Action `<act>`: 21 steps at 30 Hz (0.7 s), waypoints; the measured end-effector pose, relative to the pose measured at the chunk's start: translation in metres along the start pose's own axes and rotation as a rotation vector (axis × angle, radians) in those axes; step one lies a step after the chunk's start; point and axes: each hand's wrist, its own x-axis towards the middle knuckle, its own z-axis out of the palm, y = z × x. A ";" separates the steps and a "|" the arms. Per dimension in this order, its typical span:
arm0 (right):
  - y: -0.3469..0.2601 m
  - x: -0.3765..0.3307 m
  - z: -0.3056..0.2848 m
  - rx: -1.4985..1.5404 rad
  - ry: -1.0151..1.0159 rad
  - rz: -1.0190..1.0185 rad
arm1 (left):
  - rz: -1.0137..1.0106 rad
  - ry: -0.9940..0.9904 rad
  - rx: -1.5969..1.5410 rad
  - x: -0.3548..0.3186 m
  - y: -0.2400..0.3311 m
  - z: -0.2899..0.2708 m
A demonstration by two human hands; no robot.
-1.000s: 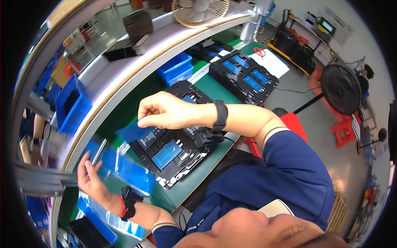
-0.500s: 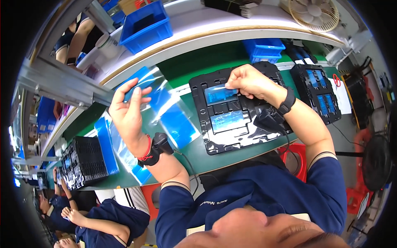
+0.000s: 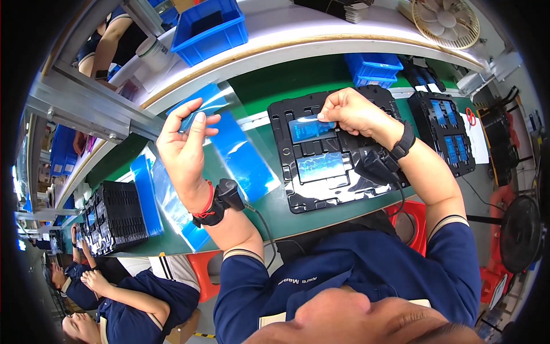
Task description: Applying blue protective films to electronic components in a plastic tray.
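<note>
A black moulded tray (image 3: 279, 146) lies on the green bench with two flat, blue, shiny rectangular pieces in its recesses. My right hand (image 3: 358, 114) is over the far part of the tray, thumb and forefinger pinched on the right end of the upper blue piece (image 3: 309, 131). Nearer to me sits the lower blue piece (image 3: 321, 168), untouched. My left hand (image 3: 184, 146) is raised left of the tray, fingers curved and apart, with nothing visible in it. Behind and beside it lie blue sheets in clear plastic film (image 3: 243, 157). Both wrists wear black bands with small box-like devices.
A stack of black trays (image 3: 117, 221) stands at the left, another loaded tray (image 3: 444, 132) at the right, near red scissors (image 3: 470, 116). Blue bins (image 3: 209, 34) and a fan (image 3: 446, 23) sit on the shelf beyond. Cables trail from my wrists. Co-workers (image 3: 134, 298) are at left.
The view has shifted slightly. My right hand keeps its pinch at the upper blue piece, which now looks flatter and less glaring. My left hand stays raised, fingers slightly more curled.
</note>
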 end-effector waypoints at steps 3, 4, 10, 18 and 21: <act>-0.001 0.000 0.001 -0.003 -0.011 0.007 | -0.006 0.005 0.008 -0.001 0.000 -0.001; -0.001 -0.001 0.001 -0.008 -0.005 0.010 | -0.011 0.004 0.014 0.000 0.000 -0.001; -0.002 0.000 0.004 -0.050 0.031 0.007 | -0.014 -0.004 0.017 0.003 -0.001 0.000; 0.004 0.003 0.014 -0.269 0.139 -0.069 | -0.050 -0.066 -0.033 0.001 0.001 0.001; 0.014 0.001 0.014 -0.656 0.254 -0.468 | -0.067 -0.083 -0.117 -0.002 0.006 0.008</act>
